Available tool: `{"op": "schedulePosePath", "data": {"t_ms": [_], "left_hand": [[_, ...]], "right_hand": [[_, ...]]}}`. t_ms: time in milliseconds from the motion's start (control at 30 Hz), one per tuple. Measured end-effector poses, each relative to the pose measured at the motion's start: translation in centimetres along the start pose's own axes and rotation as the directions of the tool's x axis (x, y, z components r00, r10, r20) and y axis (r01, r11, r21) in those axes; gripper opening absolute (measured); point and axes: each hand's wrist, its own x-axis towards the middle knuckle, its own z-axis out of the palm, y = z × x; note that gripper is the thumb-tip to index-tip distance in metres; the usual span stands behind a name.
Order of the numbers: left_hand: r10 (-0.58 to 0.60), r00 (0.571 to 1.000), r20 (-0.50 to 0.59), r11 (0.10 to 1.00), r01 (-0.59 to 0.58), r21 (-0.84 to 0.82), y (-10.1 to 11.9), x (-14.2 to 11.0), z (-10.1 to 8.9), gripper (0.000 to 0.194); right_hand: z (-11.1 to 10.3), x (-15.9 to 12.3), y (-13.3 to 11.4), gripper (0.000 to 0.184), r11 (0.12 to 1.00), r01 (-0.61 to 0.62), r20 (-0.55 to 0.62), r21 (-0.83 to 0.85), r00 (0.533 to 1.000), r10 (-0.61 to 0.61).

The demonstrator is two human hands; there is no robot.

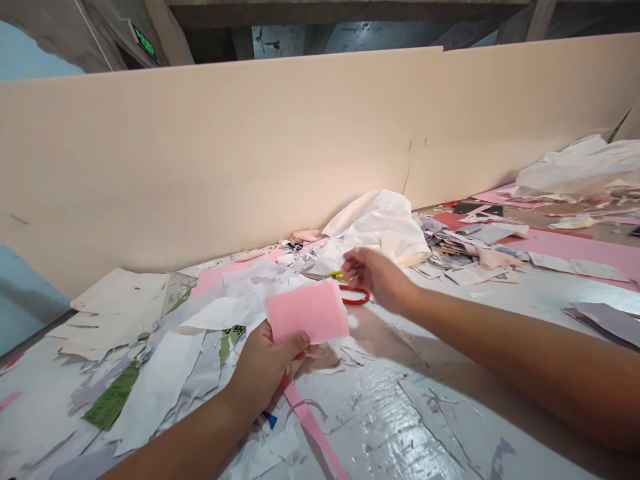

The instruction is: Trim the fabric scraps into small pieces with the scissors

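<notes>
My left hand [273, 363] grips a small rectangle of pink paper [307, 313], thumb on its front and fingers behind. Below that hand hangs a long narrow pink strip [313, 423]; whether it joins the rectangle is hidden. Scissors with a red handle loop [356, 300] lie just behind the paper's right edge. Their blades point left, and a yellow part [336, 274] shows beside them. My right hand [377, 277] is above and right of the scissors, fingers loosely bent and apart, with nothing visible in them.
White paper scraps [165, 380] and green printed pieces [113, 397] cover the left side. A crumpled white sheet [380, 223] rests against the beige panel [225, 167] behind. Cut paper pieces [475, 257] and a large pink sheet [585, 253] lie to the right.
</notes>
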Motion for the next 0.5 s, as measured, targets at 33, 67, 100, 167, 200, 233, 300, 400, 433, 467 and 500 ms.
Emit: {"op": "schedulePosePath", "data": {"t_ms": [33, 67, 100, 167, 200, 233, 300, 400, 433, 467, 500], "left_hand": [[0.008, 1.0, -0.02, 1.0, -0.008, -0.004, 0.0, 0.0, 0.0, 0.029], [0.014, 0.999, -0.035, 1.0, -0.014, 0.002, 0.0, -0.1, 0.0, 0.028], [0.018, 0.999, -0.045, 1.0, -0.018, 0.014, 0.0, -0.1, 0.0, 0.028], [0.014, 0.999, -0.042, 0.999, -0.012, 0.048, 0.0, -0.2, 0.0, 0.027], [0.006, 1.0, -0.025, 0.999, -0.005, 0.049, 0.0, -0.2, 0.0, 0.026], [0.001, 1.0, 0.009, 1.0, -0.001, 0.023, 0.1, -0.2, 0.0, 0.026], [0.01, 0.997, 0.079, 0.997, -0.003, -0.08, 0.1, -0.2, -0.1, 0.025], [0.08, 0.994, 0.072, 0.981, -0.066, -0.182, -0.1, 0.2, -0.4, 0.019], [0.098, 0.994, 0.038, 0.982, -0.09, -0.168, -0.2, 0.3, -0.5, 0.019], [0.111, 0.994, 0.005, 0.984, -0.109, -0.142, -0.2, 0.4, -0.7, 0.021], [0.121, 0.992, -0.025, 0.986, -0.123, -0.11, -0.3, 0.5, -0.7, 0.023]], "right_hand": [[1.3, -1.0, -0.2, 0.033, 0.996, -0.025, 0.085, 0.083, 0.996, 0.018], [2.3, -1.8, -0.3, 0.032, 0.987, -0.051, 0.151, 0.154, 0.988, 0.027], [3.0, -2.5, -0.3, 0.028, 0.974, -0.081, 0.202, 0.212, 0.979, 0.037], [3.6, -3.4, 0.0, 0.026, 0.946, -0.133, 0.245, 0.296, 0.968, 0.059], [3.6, -3.5, 0.2, 0.027, 0.934, -0.149, 0.249, 0.325, 0.966, 0.067], [3.6, -3.5, 0.5, 0.028, 0.924, -0.157, 0.245, 0.348, 0.967, 0.072], [3.4, -3.4, 1.0, 0.029, 0.914, -0.151, 0.229, 0.376, 0.971, 0.066], [3.3, -3.3, 1.5, 0.028, 0.917, -0.114, 0.205, 0.381, 0.978, 0.036], [3.3, -3.3, 1.5, 0.028, 0.921, -0.098, 0.198, 0.378, 0.98, 0.022], [3.4, -3.4, 1.6, 0.028, 0.924, -0.082, 0.192, 0.374, 0.981, 0.009], [3.4, -3.5, 1.6, 0.027, 0.926, -0.068, 0.189, 0.37, 0.982, -0.003]]}}
